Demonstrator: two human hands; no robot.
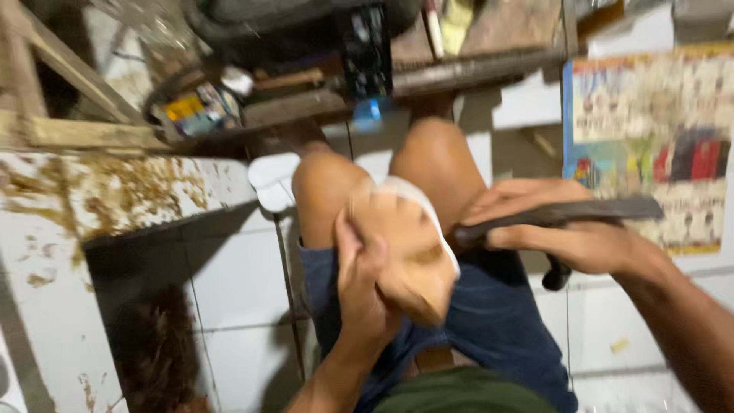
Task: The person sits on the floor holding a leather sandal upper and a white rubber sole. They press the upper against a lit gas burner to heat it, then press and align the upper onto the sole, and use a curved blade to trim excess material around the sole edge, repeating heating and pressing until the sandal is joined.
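My left hand (359, 287) grips a light wooden piece (409, 245) with a pale edge, holding it over my lap and bare knees. My right hand (550, 226) is closed around a long dark tool (581, 213) with a flat dark bar, its near end touching the wooden piece's right side. I sit in dark blue shorts (489, 321). The picture is blurred by motion, so the tool's tip is hard to make out.
A white sandal (271, 180) lies on the tiled floor by my left knee. A wooden frame (76, 134) and cluttered tools (199, 111) fill the top. A colourful printed sheet (657, 138) lies at right. Brown shavings (115, 195) cover a white slab at left.
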